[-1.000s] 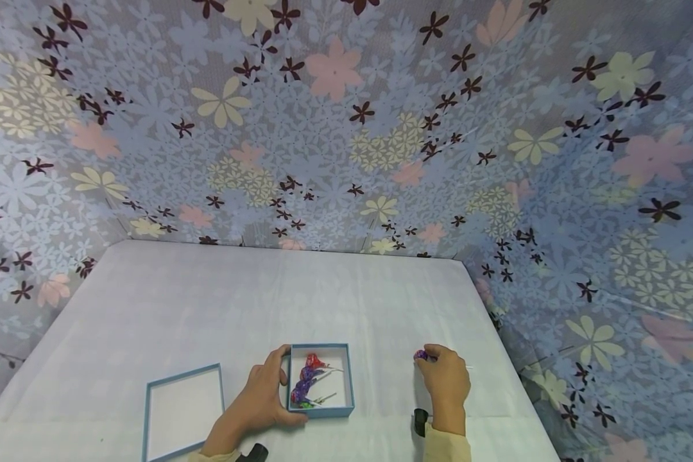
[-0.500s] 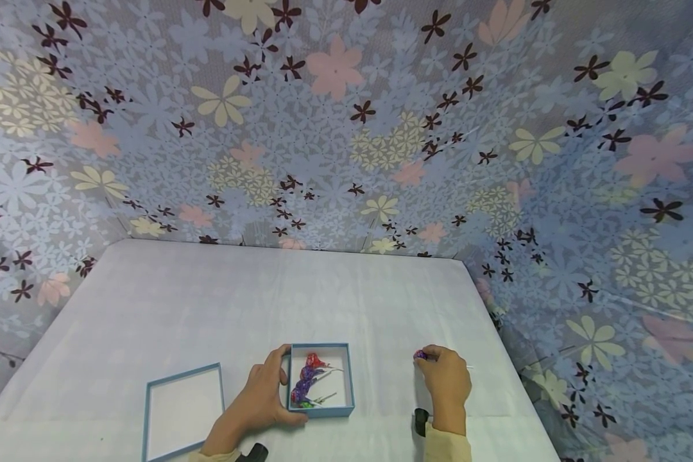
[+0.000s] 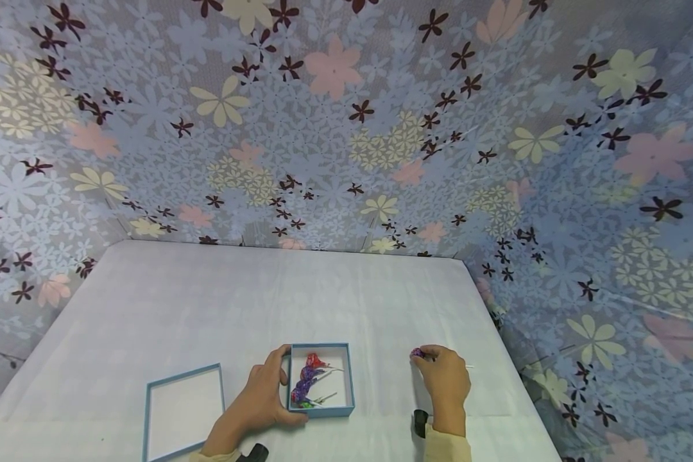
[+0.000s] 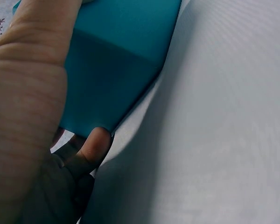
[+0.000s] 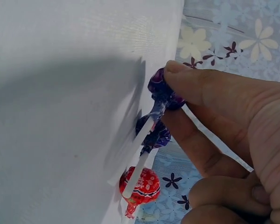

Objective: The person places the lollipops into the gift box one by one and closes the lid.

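Lid, I'd say: the blue-rimmed piece (image 3: 185,410) lies toward the table's (image 3: 335,295) left edge.
Left hand: this hand (image 3: 260,398) holds the box (image 3: 329,412) at its left wall, thumb by the near left corner.
Box sweets: wrapped lollipops (image 3: 303,387), heads along the left wall, sticks rightward.
Purple lollipop: this one (image 5: 157,84) sits well right of the box, head toward it, stick seemingly trailing toward the table's right edge.
Right hand: the nearer hand (image 3: 443,378) pinches that head narrowly between thumb and finger; whether it clears the table, I can't tell.
Close by: a second purple one (image 5: 155,135) and a red one (image 5: 147,184).
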Demonstrator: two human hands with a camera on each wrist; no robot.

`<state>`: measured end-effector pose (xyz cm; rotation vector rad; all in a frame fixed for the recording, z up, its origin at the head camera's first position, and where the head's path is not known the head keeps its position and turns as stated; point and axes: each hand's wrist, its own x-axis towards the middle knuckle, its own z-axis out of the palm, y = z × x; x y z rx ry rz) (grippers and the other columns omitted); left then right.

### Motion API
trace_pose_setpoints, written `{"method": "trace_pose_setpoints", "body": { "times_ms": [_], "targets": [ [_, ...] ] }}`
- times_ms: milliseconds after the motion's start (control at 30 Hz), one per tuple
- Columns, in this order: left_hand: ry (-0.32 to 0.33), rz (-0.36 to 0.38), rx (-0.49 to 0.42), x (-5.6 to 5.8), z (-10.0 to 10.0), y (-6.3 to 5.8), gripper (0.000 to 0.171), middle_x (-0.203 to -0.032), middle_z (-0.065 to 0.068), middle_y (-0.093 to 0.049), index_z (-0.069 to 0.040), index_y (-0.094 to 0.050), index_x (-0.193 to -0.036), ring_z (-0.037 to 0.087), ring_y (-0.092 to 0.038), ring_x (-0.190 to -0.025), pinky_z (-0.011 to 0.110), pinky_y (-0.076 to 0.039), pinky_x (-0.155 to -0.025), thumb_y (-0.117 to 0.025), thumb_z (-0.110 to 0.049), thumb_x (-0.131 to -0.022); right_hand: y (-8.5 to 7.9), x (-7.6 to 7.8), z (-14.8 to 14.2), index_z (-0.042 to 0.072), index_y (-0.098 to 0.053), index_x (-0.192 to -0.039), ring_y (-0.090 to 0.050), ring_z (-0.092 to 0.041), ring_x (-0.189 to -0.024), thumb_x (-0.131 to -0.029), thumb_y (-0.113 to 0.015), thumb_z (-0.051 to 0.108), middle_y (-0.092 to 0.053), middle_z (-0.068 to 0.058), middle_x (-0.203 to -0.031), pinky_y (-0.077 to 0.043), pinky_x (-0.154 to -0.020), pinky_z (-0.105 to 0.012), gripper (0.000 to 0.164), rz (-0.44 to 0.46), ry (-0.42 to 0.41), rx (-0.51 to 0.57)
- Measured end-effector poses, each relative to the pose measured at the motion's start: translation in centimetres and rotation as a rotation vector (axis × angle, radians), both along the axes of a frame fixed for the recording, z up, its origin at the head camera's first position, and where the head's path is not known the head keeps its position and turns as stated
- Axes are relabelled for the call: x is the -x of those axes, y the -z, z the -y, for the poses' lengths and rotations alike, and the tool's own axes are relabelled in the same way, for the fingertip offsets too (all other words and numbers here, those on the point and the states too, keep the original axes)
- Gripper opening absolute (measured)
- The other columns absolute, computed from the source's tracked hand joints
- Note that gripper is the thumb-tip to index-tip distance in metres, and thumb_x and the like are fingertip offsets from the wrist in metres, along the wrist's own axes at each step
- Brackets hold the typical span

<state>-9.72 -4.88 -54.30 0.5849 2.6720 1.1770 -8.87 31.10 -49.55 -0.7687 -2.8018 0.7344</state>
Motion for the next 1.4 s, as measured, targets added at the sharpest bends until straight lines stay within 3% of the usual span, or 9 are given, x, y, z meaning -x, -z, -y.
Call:
{"method": "trace_pose_setpoints", "body": {
  "times_ms": [200,367,533,733,967,1100,1200,1333,1400],
  "targets": [
    [-0.001,0.001,0.006,0.0,0.0,0.1,0.139,-0.093,-0.010,-0.044,-0.004,-0.022,-0.154,0.015,-0.039,-0.092,0.042,-0.034,-0.090,-0.092,-0.063,-0.049,-0.5,0.1,0.7,0.011,-0.080,-0.103,-0.071,-0.033,-0.088,-0.080,-0.084,0.027,-0.077,-0.011,-0.101,-0.051,-0.065,-0.045,0.029,-0.036,-0.021,0.014],
    [-0.009,-0.005,0.014,0.0,0.0,0.0,0.140,-0.093,-0.011,-0.044,-0.005,-0.023,-0.154,0.016,-0.039,-0.093,0.041,-0.036,-0.090,-0.092,-0.063,-0.048,-1.4,0.4,1.7,0.014,-0.080,-0.105,-0.066,-0.026,-0.078,-0.080,-0.084,0.030,-0.075,-0.015,-0.108,-0.044,-0.054,-0.034,0.030,-0.043,-0.068,0.012],
    [-0.008,0.000,0.010,-0.1,0.0,0.0,0.139,-0.093,-0.011,-0.044,-0.005,-0.023,-0.154,0.016,-0.039,-0.093,0.040,-0.036,-0.090,-0.093,-0.062,-0.048,-2.1,0.6,2.8,0.017,-0.081,-0.104,-0.064,-0.025,-0.074,-0.079,-0.085,0.033,-0.075,-0.012,-0.110,-0.040,-0.052,-0.032,0.030,-0.071,-0.110,0.014],
    [-0.011,0.001,0.010,-0.1,-0.1,-0.1,0.139,-0.093,-0.010,-0.045,-0.006,-0.023,-0.153,0.016,-0.039,-0.094,0.040,-0.036,-0.089,-0.093,-0.062,-0.048,-2.8,1.0,4.4,0.019,-0.082,-0.101,-0.042,-0.017,-0.053,-0.077,-0.087,0.033,-0.076,-0.010,-0.107,-0.032,-0.048,-0.031,0.029,-0.108,-0.136,0.046],
    [-0.016,-0.009,0.018,-0.2,0.0,-0.1,0.139,-0.093,-0.011,-0.045,-0.007,-0.024,-0.153,0.017,-0.039,-0.093,0.040,-0.039,-0.088,-0.093,-0.064,-0.047,-3.4,0.8,6.8,0.020,-0.082,-0.098,-0.035,-0.013,-0.052,-0.075,-0.088,0.035,-0.077,-0.009,-0.104,-0.028,-0.044,-0.028,0.028,-0.151,-0.198,0.038],
    [-0.017,-0.021,0.015,-0.1,0.1,0.0,0.139,-0.093,-0.011,-0.045,-0.007,-0.024,-0.153,0.015,-0.040,-0.092,0.039,-0.038,-0.089,-0.092,-0.064,-0.046,-3.8,0.8,8.0,0.021,-0.082,-0.097,-0.027,-0.010,-0.048,-0.075,-0.088,0.035,-0.077,-0.008,-0.095,-0.025,-0.042,-0.027,0.027,-0.193,-0.250,0.036],
    [-0.009,-0.018,0.007,-0.1,0.0,-0.1,0.139,-0.093,-0.011,-0.045,-0.006,-0.024,-0.153,0.013,-0.040,-0.090,0.040,-0.036,-0.090,-0.093,-0.063,-0.047,-3.9,0.7,8.7,0.023,-0.082,-0.098,-0.022,-0.009,-0.046,-0.076,-0.087,0.036,-0.075,-0.005,-0.077,-0.022,-0.041,-0.026,0.026,-0.196,-0.273,0.043],
    [0.002,-0.011,0.003,-0.1,0.0,-0.3,0.140,-0.093,-0.010,-0.045,-0.004,-0.023,-0.154,0.010,-0.040,-0.087,0.041,-0.034,-0.091,-0.093,-0.063,-0.048,-3.9,0.7,9.3,0.023,-0.082,-0.098,-0.019,-0.007,-0.044,-0.077,-0.087,0.035,-0.057,0.005,-0.049,-0.020,-0.040,-0.025,0.025,-0.200,-0.303,0.058],
    [0.004,-0.012,0.003,-0.1,0.0,-0.4,0.139,-0.093,-0.010,-0.045,-0.004,-0.023,-0.154,0.008,-0.041,-0.085,0.042,-0.033,-0.092,-0.092,-0.063,-0.049,-4.0,0.7,9.6,0.024,-0.082,-0.098,-0.019,-0.006,-0.043,-0.077,-0.087,0.035,-0.050,0.007,-0.044,-0.020,-0.041,-0.024,0.024,-0.205,-0.317,0.065]
  ]
}}
